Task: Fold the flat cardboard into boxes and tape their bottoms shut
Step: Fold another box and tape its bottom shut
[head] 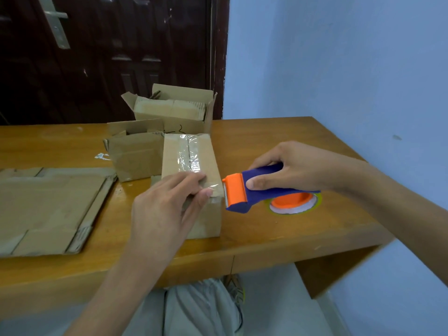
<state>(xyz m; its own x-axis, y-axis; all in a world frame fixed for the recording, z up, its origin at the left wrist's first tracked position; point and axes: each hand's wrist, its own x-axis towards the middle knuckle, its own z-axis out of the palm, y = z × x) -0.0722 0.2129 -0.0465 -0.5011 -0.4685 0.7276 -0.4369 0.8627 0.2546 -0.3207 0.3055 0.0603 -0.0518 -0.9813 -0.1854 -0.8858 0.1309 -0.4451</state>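
A small folded cardboard box [208, 214] lies bottom-up near the table's front edge, with strips of clear tape [189, 155] along its closed seam. My left hand [167, 207] presses the tape's near end onto the box's top edge, fingers fairly straight. My right hand [295, 166] grips a blue and orange tape dispenser [254, 190] just right of the box, its toothed orange blade close to the box's corner. A stack of flat cardboard [46, 209] lies at the left.
Behind the taped box stand a second small box [135, 156] and a larger open box [174, 110] holding more cardboard. The wooden table [278, 234] ends against a blue wall on the right; a dark door is behind. My legs show under the table.
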